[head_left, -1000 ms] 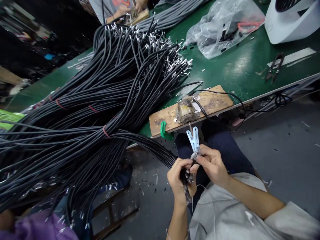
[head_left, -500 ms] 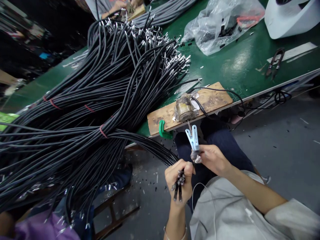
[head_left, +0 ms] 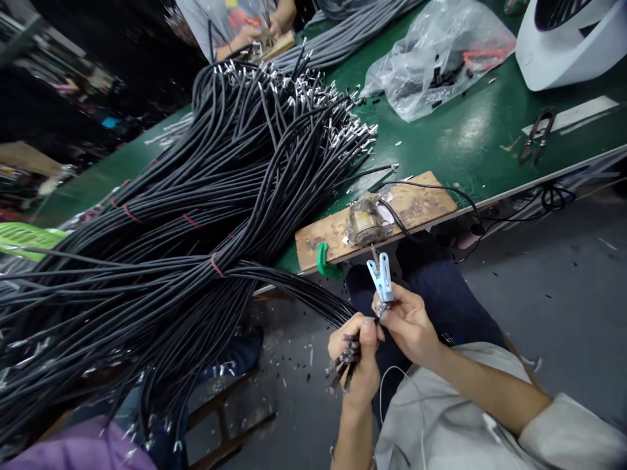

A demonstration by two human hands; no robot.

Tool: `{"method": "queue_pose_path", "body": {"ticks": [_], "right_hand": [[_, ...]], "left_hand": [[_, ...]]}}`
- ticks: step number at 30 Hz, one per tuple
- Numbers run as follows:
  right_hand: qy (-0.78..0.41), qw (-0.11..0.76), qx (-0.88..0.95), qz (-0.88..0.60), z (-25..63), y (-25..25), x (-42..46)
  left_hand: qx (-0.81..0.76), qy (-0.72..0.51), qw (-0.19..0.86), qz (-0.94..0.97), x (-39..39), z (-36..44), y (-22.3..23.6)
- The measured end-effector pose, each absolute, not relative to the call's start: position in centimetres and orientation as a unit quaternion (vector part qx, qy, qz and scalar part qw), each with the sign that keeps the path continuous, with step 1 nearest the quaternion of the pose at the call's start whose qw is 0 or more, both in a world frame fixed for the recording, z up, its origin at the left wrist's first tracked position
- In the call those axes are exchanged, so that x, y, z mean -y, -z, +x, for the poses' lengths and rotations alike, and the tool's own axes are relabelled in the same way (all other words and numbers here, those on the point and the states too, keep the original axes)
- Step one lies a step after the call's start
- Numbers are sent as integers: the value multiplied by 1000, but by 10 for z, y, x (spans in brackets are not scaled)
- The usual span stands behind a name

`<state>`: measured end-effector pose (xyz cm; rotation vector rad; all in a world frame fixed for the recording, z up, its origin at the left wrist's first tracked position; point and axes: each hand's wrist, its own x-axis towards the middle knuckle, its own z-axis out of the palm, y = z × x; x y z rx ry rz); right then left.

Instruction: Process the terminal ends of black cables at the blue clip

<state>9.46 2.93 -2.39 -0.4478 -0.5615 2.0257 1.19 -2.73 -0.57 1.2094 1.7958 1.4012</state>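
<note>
My left hand [head_left: 361, 356] is closed around a bunch of thin black cables [head_left: 313, 297], whose short dark ends stick out below the fist. My right hand [head_left: 410, 326] pinches a cable end [head_left: 380, 313] close beside the left thumb; its fingers partly hide that end. Right above the right fingertips, a light blue clothespin [head_left: 381, 277] hangs on a thin rod from a round, tape-wrapped motor-like device [head_left: 365, 222]. That device is fixed on a wooden board [head_left: 421, 199] at the table edge.
Large bundles of black cables [head_left: 196, 215] with silvery tips cover the left of the green table [head_left: 470, 143]. A green clamp [head_left: 324, 260] grips the board. Behind lie a plastic bag [head_left: 416, 65], snips [head_left: 537, 137] and a white bin [head_left: 563, 59]. Another person's hands [head_left: 255, 36] work at the far side.
My right hand has shifted slightly down and in, its fingers now pinching under the clothespin beside my left thumb. The left hand keeps its hold on the cables. The camera view has tilted slightly.
</note>
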Motion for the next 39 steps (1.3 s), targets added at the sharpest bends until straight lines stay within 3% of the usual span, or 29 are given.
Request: {"method": "queue_pose_path", "body": {"ticks": [5,8,15,26,32,39], "right_hand": [[-925,328,164,-104,109,20,-42],[-921,276,238,-138,124,18,-52],[-637,433,513,-379,160,13,-49],[-456,364,676,-450,163,-8,-55],[-319,429,737,-413,165,9,-46],[-353,437,747,-357,176,16,-43]], "left_hand": [[-557,-516,326,563,19,-2,-7],[-557,-512,296,582,15,-1,-12],[-597,-503,198,592,12,17,-8],[-625,-449,142,622,12,26,10],[-638,-446,160,608,12,27,12],[-645,-458,159,591,12,28,12]]}}
